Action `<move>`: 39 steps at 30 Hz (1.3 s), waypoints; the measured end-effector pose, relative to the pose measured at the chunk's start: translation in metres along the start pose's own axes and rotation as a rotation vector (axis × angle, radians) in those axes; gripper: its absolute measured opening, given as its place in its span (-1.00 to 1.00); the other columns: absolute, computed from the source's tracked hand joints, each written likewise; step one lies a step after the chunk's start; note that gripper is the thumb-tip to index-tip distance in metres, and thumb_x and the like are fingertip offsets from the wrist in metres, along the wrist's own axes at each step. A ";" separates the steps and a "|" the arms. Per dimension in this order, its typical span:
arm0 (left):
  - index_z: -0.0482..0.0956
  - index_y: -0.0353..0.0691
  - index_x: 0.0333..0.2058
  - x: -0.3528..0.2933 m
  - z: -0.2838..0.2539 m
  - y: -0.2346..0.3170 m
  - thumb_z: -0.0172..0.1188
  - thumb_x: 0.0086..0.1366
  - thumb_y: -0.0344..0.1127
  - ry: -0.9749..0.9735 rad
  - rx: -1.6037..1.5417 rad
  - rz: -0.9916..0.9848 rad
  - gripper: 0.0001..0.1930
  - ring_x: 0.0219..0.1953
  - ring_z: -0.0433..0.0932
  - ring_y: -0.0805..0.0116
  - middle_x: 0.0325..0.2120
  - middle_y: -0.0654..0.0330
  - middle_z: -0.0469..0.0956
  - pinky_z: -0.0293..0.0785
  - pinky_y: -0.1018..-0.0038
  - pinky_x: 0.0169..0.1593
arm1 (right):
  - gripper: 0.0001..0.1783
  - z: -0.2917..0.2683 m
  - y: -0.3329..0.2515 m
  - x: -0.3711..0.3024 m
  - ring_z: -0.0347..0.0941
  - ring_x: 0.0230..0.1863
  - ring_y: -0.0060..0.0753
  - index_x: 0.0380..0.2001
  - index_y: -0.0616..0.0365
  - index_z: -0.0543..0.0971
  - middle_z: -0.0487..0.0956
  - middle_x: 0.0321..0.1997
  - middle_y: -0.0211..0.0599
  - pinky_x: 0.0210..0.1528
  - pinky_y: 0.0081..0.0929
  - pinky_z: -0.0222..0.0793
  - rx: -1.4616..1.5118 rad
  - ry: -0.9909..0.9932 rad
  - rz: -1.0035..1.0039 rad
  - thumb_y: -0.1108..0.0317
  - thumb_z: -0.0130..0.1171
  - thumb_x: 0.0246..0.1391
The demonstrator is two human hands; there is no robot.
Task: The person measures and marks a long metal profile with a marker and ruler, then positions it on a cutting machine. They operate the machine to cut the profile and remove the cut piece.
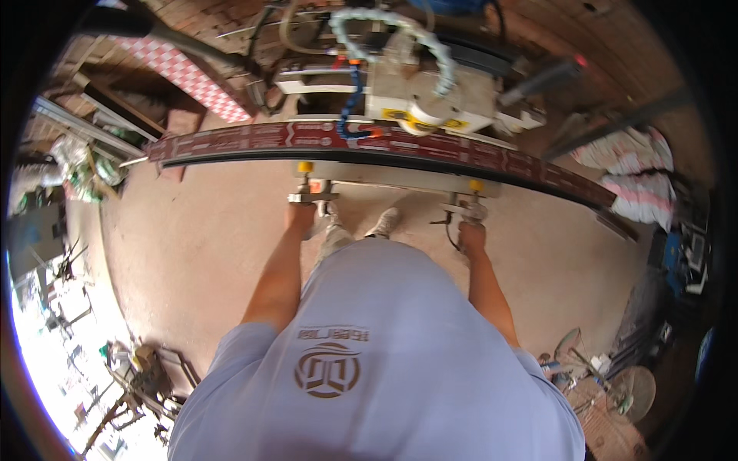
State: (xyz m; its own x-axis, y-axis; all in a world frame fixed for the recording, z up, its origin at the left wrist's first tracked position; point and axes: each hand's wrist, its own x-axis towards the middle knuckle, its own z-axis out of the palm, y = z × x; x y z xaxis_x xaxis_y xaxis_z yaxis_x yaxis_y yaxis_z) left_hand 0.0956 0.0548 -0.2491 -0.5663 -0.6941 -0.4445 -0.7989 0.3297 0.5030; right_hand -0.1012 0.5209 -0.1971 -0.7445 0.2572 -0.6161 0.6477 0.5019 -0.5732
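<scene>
A long dark-red wrapped profile point(307, 138) with a black lower edge lies crosswise at the machine in front of me. Below its left half, my left hand point(300, 217) is closed at a metal clamp point(311, 197) topped by a yellow cap point(305, 167). Opposite, my right hand point(471, 233) closes round the lower part of a similar clamp point(466, 208), which also carries a yellow cap point(477, 185). Both hands sit below the profile and apart from it. Their fingers are small and partly hidden.
Behind the profile stands a pale machine head point(430, 100) with a white segmented hose point(400, 19) and a blue coolant hose point(352, 100). A checkered red-and-white bar point(184, 77) leans at the far left. White sacks point(642, 196) lie right; a fan point(630, 392) stands lower right.
</scene>
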 end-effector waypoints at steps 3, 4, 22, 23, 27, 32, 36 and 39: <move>0.59 -0.28 -0.43 0.001 -0.003 0.001 0.30 0.07 -0.34 -0.092 -0.300 -0.158 -0.86 -0.60 0.54 0.31 -0.63 0.15 0.56 0.43 0.19 -0.52 | -0.79 -0.001 0.003 0.001 0.45 -0.69 -0.30 -0.59 0.29 0.52 0.52 -0.67 -0.22 -0.61 -0.25 0.35 0.077 -0.039 -0.018 0.35 0.26 -0.12; 0.58 -0.26 -0.46 0.002 -0.006 0.002 0.30 0.08 -0.35 -0.060 -0.245 -0.144 -0.88 -0.62 0.52 0.35 -0.63 0.18 0.56 0.42 0.24 -0.53 | -0.63 -0.002 0.002 0.001 0.56 -0.62 -0.24 -0.37 0.47 0.51 0.59 -0.58 -0.02 -0.57 -0.26 0.42 0.095 -0.072 0.026 0.32 0.30 -0.15; 0.53 -0.10 -0.46 0.006 -0.014 0.010 0.22 0.26 -0.31 -0.209 -0.310 -0.315 -0.88 -0.59 0.48 0.38 -0.68 0.25 0.47 0.35 0.25 -0.54 | -0.71 -0.005 0.010 0.014 0.52 -0.67 -0.19 -0.53 0.42 0.53 0.58 -0.64 -0.05 -0.60 -0.23 0.41 0.064 -0.131 -0.065 0.32 0.26 -0.14; 0.54 -0.11 -0.45 0.006 -0.014 0.010 0.28 0.22 -0.30 -0.171 -0.356 -0.356 -0.89 -0.58 0.50 0.39 -0.66 0.23 0.50 0.37 0.26 -0.52 | -0.65 -0.008 0.006 0.011 0.58 -0.62 -0.15 -0.46 0.47 0.55 0.63 -0.59 0.00 -0.54 -0.22 0.48 0.049 -0.154 -0.053 0.29 0.27 -0.16; 0.56 -0.19 -0.42 0.017 -0.006 0.004 0.31 0.09 -0.38 -0.135 -0.290 -0.255 -0.89 -0.64 0.47 0.36 -0.63 0.23 0.50 0.39 0.28 -0.55 | -0.74 -0.009 -0.004 0.001 0.43 -0.77 -0.26 -0.67 0.34 0.53 0.51 -0.73 -0.13 -0.70 -0.23 0.30 0.134 -0.142 -0.086 0.34 0.27 -0.13; 0.49 -0.15 -0.52 0.026 0.012 -0.021 0.30 0.11 -0.40 -0.175 -0.463 -0.255 -0.87 -0.70 0.42 0.36 -0.70 0.24 0.45 0.30 0.27 -0.62 | -0.71 -0.010 0.003 0.008 0.52 -0.67 -0.18 -0.62 0.37 0.55 0.55 -0.67 -0.09 -0.58 -0.20 0.41 0.026 -0.109 -0.099 0.30 0.30 -0.14; 0.66 -0.33 -0.35 0.040 0.024 -0.036 0.31 0.03 -0.18 -0.169 -0.240 -0.289 -0.69 -0.37 0.69 0.13 -0.47 -0.03 0.68 0.55 0.15 -0.30 | -0.34 -0.011 0.001 0.007 0.65 -0.02 0.13 -0.08 0.41 0.62 0.69 -0.09 0.19 0.04 -0.11 0.52 -0.283 -0.045 -0.045 0.08 0.32 -0.19; 0.69 -0.33 -0.30 0.042 0.027 -0.041 0.31 0.03 -0.14 -0.162 -0.208 -0.319 -0.64 -0.28 0.73 0.05 -0.41 -0.06 0.71 0.59 0.15 -0.21 | -0.47 -0.005 -0.008 -0.005 0.68 -0.20 0.11 -0.21 0.40 0.63 0.70 -0.23 0.16 -0.09 -0.06 0.56 -0.411 0.176 -0.131 0.12 0.31 -0.15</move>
State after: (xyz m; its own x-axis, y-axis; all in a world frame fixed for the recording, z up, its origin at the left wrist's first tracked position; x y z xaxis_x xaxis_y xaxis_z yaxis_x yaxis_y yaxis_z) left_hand 0.0993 0.0297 -0.3086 -0.3350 -0.6256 -0.7046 -0.8907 -0.0335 0.4533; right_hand -0.1033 0.5198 -0.1862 -0.8551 0.2878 -0.4314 0.4547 0.8159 -0.3571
